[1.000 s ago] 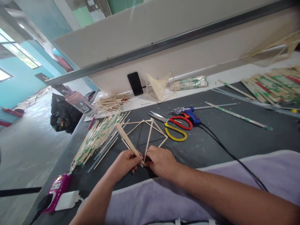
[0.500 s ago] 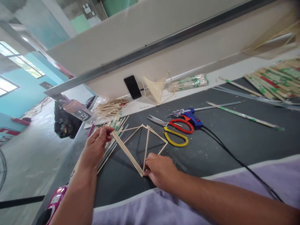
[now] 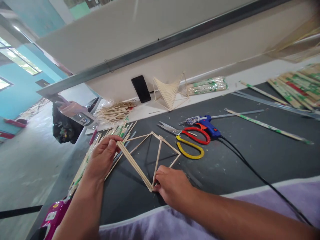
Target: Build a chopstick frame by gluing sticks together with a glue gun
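A frame of thin wooden sticks (image 3: 135, 165) stands between my hands on the dark tabletop. Along its near left side several sticks lie closely side by side. My left hand (image 3: 106, 155) pinches the upper left corner of this frame. The fingers of my right hand (image 3: 171, 183) are closed on the lower corner, where the sticks meet. To the right of the frame lie scissors (image 3: 191, 146) with one red and one yellow handle. Just behind them is a blue glue gun (image 3: 210, 126), its black cord running toward the lower right.
At the back stand a finished-looking stick model (image 3: 168, 93) and a black phone (image 3: 141, 89). Loose sticks (image 3: 116, 111) are heaped at the back left, and packed sticks (image 3: 297, 88) lie at the far right. A pink bottle (image 3: 77, 113) is by the left edge.
Both hands keep their hold on the stick frame, which has hardly moved. The view has shifted slightly, so background things sit a little differently.
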Motion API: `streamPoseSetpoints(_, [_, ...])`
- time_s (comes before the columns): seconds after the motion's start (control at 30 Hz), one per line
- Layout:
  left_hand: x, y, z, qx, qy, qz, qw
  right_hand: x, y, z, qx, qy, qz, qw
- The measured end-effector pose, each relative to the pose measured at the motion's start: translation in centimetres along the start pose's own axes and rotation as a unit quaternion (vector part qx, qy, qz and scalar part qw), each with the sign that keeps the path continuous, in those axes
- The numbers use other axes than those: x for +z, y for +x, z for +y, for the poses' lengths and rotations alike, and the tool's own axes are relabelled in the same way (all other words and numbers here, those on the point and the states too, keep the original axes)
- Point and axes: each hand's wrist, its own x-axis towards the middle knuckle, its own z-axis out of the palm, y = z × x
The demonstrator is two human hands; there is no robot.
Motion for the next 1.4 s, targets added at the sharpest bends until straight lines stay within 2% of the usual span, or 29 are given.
streamPoseSetpoints(0.2, [0.07, -0.02, -0.03, 0.005, -0.017, -0.006, 1.0, 0.19, -0.12, 0.12, 0.007, -0.005, -0.004, 1.0])
streamPoseSetpoints(0.4, [0.33, 0.44, -0.49, 0.054, -0.045, -0.034, 0.997, 0.23, -0.08, 0.3, 0.0, -0.009, 0.009, 1.0])
streamPoseSetpoints(0.57, [0.26, 0.43, -0.63, 0.074, -0.025, -0.045, 0.996, 0.0, -0.03, 0.13, 0.004, -0.006, 0.014, 1.0])
streamPoseSetpoints(0.73, [0.34, 0.37, -0.9, 0.104, 0.017, -0.02, 0.994, -0.19, -0.08, 0.04, 0.006, -0.002, 0.02, 1.0])
streamPoseSetpoints(0.87, [0.6, 0.26, -0.96, 0.123, 0.011, -0.013, 0.992, -0.29, -0.12, 0.07, 0.0, -0.005, 0.016, 1.0])
streamPoseSetpoints(1.1, [0.7, -0.25, -0.42, 0.108, 0.028, -0.019, 0.994, -0.51, -0.24, 0.44, -0.03, -0.009, -0.004, 1.0])
streamPoseSetpoints(1.4, [0.5, -0.21, -0.55, 0.107, 0.042, -0.018, 0.993, -0.31, -0.12, 0.12, -0.008, -0.018, -0.003, 1.0])
